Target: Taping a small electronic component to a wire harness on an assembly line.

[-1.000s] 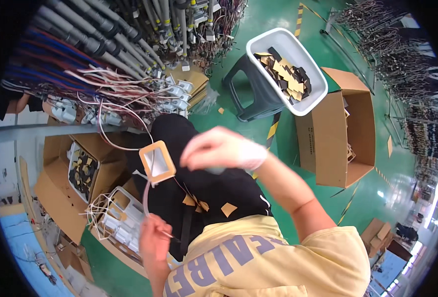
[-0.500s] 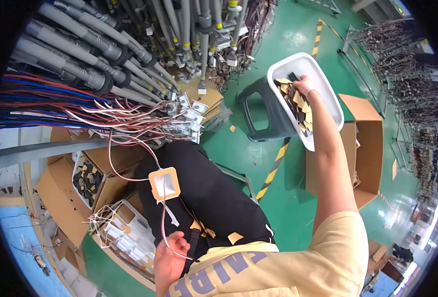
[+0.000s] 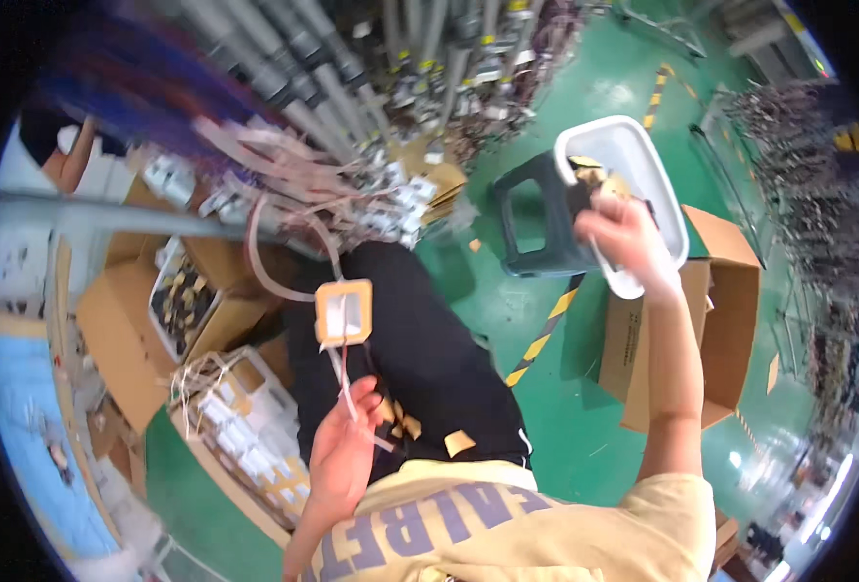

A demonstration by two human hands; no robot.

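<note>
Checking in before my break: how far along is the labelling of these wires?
Looks done: many tagged connectors already hang from the cable rack, and peeled yellow scraps lie on the lap. In hand: the left hand holds a thin wire carrying a yellow-framed tag; the right hand reaches into the white bin on the stool. Left: boxes of white parts remain beside the knee.
</note>
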